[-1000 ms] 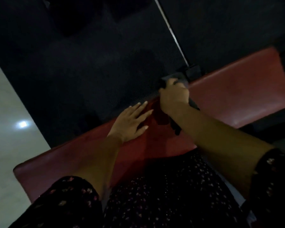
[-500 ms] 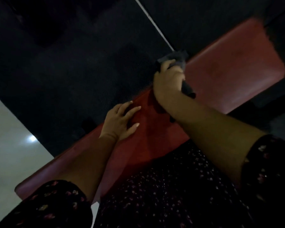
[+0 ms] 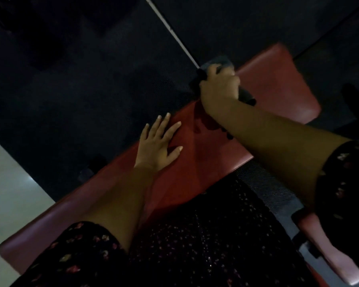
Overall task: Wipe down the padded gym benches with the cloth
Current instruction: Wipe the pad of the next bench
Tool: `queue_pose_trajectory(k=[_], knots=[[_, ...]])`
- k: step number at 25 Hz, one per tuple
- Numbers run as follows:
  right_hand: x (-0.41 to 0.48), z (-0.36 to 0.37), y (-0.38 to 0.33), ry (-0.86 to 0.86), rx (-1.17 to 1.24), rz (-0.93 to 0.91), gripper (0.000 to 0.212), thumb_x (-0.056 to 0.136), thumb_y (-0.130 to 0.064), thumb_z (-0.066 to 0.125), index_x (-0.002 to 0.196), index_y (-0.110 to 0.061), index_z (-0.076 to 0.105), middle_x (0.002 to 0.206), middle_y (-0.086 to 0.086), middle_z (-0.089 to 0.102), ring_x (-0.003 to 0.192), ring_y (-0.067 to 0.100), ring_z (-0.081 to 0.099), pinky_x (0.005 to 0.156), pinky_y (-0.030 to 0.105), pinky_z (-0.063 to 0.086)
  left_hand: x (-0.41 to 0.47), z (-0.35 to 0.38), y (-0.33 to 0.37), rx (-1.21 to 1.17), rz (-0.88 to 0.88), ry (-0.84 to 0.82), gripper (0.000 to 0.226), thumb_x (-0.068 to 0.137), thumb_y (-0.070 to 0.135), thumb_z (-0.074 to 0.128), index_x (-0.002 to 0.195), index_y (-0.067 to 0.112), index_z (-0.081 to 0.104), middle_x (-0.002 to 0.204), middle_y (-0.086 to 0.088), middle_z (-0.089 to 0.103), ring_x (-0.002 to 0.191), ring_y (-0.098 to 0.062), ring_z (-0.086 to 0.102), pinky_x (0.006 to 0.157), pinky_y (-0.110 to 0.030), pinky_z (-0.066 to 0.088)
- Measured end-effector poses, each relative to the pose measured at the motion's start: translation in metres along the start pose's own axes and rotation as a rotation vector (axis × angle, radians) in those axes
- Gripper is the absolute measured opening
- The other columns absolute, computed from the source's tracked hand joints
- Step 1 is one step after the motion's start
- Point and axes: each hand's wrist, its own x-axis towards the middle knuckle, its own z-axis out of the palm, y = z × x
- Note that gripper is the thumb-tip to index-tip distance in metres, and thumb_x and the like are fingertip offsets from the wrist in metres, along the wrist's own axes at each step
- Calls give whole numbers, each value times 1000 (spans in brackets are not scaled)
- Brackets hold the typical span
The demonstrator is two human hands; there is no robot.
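Red padded bench [image 3: 278,85] with dark cloth [image 3: 223,61] on its far edge, upper right of frame centre.
The right hand [image 3: 219,89] grips the cloth, fingers [image 3: 214,69] clamped over it, and presses it onto the bench. The left hand [image 3: 155,149] rests flat on the bench at frame centre, fingers [image 3: 164,123] straight and spread apart. The hands are near each other but not touching. A floral garment [image 3: 195,245] fills the lower frame.

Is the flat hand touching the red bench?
Touching. The head view shows the left hand lying flat on the bench, fingers spread and palm down.
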Motion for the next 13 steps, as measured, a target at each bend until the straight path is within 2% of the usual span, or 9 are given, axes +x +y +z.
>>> queue_pose_trajectory(k=[2,4,5,6,8,11,13], knots=[[-1,-3,1,31,-61,-265,42,101,-27,44,141,-20,47,152,16,23,126,45,36,86,50,46,12,2,20,-1,-91,19,76,91,64,34,156,32,11,165,-3,11,151,-26,12,118,-57,13],[5,2,35,89,20,-581,44,99,-30,47,141,-37,45,153,9,24,126,39,38,87,48,46,33,-1,44,35,-84,6,80,91,65,33,156,28,8,165,-4,9,151,-29,10,118,-59,12],[12,5,60,89,83,-652,47,97,-29,49,140,-46,43,152,5,25,124,37,39,83,45,46,47,-4,56,65,-42,-16,82,90,67,31,157,28,6,165,-5,6,151,-30,7,118,-59,11],[20,9,83,84,129,-641,49,96,-28,50,138,-50,43,149,3,27,120,35,41,76,41,45,60,-6,67,90,-6,-47,84,88,69,30,157,28,2,166,-5,2,151,-30,3,119,-59,10],[32,21,116,116,166,-437,45,97,-27,48,138,-46,46,144,5,32,114,37,42,68,38,40,79,-8,79,108,-11,-74,89,85,74,29,156,32,-6,165,-3,-7,152,-28,-4,119,-56,5],[24,34,118,143,148,-129,39,100,-28,43,139,-30,48,152,16,23,117,44,41,75,44,45,83,-2,80,93,-28,-26,91,84,81,26,155,36,-9,163,1,-13,152,-25,-2,118,-52,6],[12,37,102,154,169,-106,39,101,-28,40,139,-26,46,155,19,15,119,46,40,80,48,48,83,-3,74,68,-19,-77,92,82,85,19,153,38,-18,161,4,-20,151,-19,-12,119,-48,0]])
